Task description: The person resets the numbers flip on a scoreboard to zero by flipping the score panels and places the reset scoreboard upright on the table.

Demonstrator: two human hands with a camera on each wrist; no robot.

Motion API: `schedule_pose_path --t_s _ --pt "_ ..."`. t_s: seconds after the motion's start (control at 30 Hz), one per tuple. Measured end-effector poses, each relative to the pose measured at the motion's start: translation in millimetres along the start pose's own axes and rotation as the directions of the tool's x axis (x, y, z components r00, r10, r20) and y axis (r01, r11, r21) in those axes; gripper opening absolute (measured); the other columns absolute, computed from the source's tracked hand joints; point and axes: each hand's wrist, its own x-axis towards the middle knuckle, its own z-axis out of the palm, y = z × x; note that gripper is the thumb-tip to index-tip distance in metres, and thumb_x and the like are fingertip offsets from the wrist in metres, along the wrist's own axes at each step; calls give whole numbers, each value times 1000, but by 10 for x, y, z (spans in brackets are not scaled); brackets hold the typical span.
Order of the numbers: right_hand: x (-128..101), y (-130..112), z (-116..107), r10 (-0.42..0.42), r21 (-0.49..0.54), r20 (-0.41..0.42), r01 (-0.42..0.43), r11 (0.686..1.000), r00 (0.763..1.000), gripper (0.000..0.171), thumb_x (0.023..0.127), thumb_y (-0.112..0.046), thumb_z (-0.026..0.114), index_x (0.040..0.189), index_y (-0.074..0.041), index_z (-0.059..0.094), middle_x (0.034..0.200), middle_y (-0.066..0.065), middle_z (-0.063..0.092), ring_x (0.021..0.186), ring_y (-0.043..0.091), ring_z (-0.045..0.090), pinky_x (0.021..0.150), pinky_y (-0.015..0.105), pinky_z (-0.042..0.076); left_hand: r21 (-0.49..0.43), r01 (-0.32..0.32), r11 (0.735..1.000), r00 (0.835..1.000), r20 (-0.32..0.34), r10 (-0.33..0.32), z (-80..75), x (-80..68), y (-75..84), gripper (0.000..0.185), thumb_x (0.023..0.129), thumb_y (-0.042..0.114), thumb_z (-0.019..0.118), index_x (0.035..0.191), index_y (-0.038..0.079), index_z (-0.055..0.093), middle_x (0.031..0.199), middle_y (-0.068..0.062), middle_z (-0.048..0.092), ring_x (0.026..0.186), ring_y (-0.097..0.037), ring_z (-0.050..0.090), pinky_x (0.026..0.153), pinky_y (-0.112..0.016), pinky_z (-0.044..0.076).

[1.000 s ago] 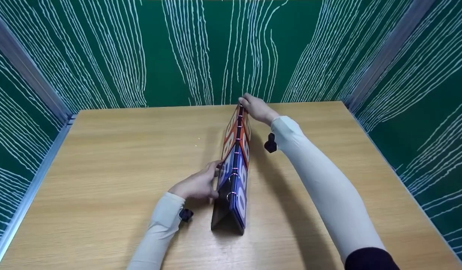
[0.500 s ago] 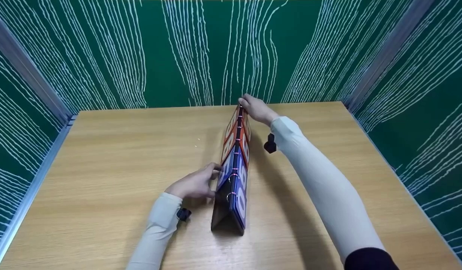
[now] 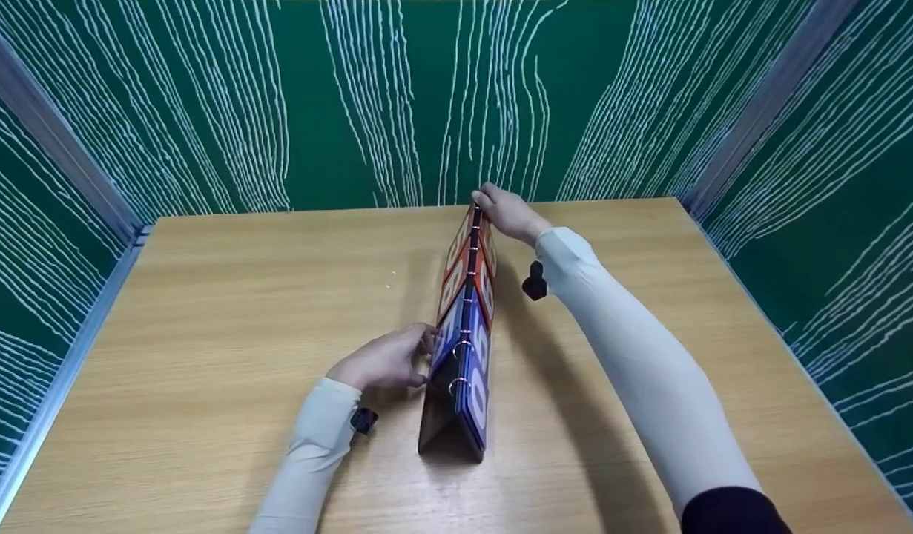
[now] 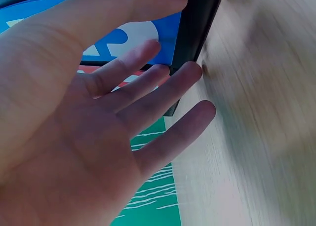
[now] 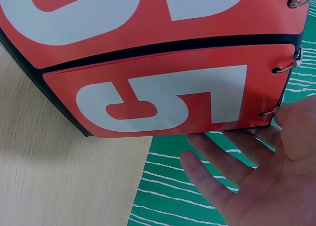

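A scoreboard (image 3: 465,326) stands like a little tent in the middle of the table (image 3: 204,311). It has flip cards with big white numbers, held on small metal rings along the top. The far cards are red and the near cards are blue.

The right hand (image 3: 506,213) is at the far end, up on the top edge by the rings. In the right wrist view its fingers (image 5: 222,171) look straight and spread under the corner of a red card (image 5: 163,100) that shows a 5. I think the thumb touches the corner by the rings, but the view is too close to be sure it pinches.

The left hand (image 3: 386,361) is on the left side, by the blue cards. Its fingers (image 4: 148,88) are straight and lie against a blue card (image 4: 123,38) and the black edge of the stand. It holds nothing.

How far along: the scoreboard is already up and standing well. Both hands are at the cards, but no card is lifted or half turned over. So the flipping looks not yet done at this moment.
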Motion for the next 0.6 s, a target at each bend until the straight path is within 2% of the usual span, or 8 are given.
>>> schedule_pose_path --t_s 0.13,0.2,0.3,0.4,0.6 --pt "-2 8 7 5 -5 -5 -5 1000 1000 34 112 -38 29 122 -10 46 104 6 50 99 26 52 90 40 44 1 8 1000 1000 7 -8 9 8 -14 52 75 -2 77 122 3 56 111 -10 64 93 -20 58 85 -38 53" --pt "-4 12 10 6 -10 -7 -6 1000 1000 34 112 -37 29 121 -9 46 104 6 49 97 25 52 88 40 43 -11 19 1000 1000 9 -19 25 8 -12 59 75 -1 76 130 1 52 109 -9 61 90 -19 56 81 -36 53" --pt "-8 19 17 11 -13 -9 -11 1000 1000 34 112 -37 29 121 -9 47 104 7 50 98 25 52 89 40 44 -18 43 999 999 2 -42 58 10 0 73 76 0 74 143 0 43 109 -8 57 87 -19 55 77 -34 52" --pt "-7 20 17 14 -5 -9 -14 1000 1000 34 112 -38 29 122 -10 47 105 7 50 102 27 53 91 42 44 -14 54 998 999 -10 -54 75 15 20 80 77 1 73 148 1 37 110 -8 56 85 -20 56 75 -36 52" --pt "-2 -5 -8 1 -2 -5 -1 1000 1000 34 112 -37 29 120 -9 46 105 7 49 102 28 51 88 40 42 30 56 998 997 -46 -54 51 21 39 51 83 7 71 126 7 43 109 -10 58 87 -24 59 79 -43 53"
